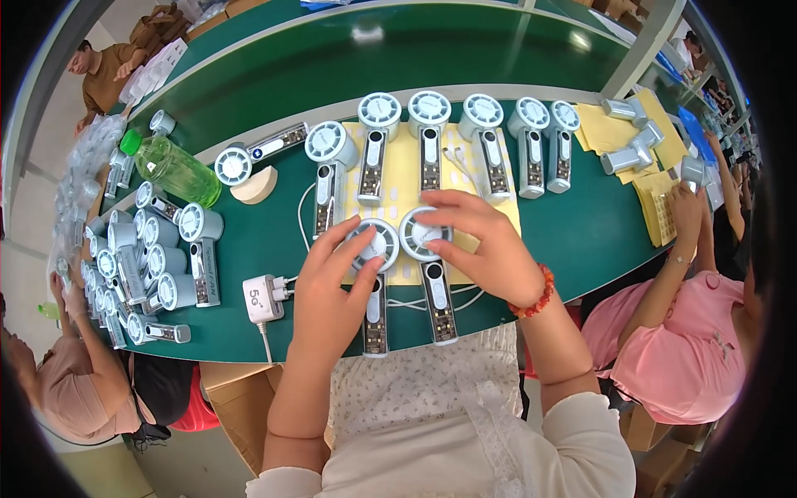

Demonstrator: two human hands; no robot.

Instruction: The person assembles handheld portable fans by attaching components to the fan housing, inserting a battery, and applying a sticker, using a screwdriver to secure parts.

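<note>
Two light-blue handheld fans lie side by side in front of me, round heads away from me and handles toward my body. Around the head of the left handheld fan (376,311) curl the fingers and thumb of my left hand (336,282). My right hand (490,241), with a red bead bracelet at the wrist, grips the head of the right handheld fan (438,303) from its right side. Beyond my hands, a row of similar fans (429,149) lies on and beside a yellow sheet (510,217), with clear panels on their handles.
At left, many fans (158,257) are heaped beside a green bottle (178,170) and a cream half-round piece (254,185). A white charger (263,299) with cables sits near the edge of the green table (573,249). Co-workers sit left and right; more fans (627,158) lie at right.
</note>
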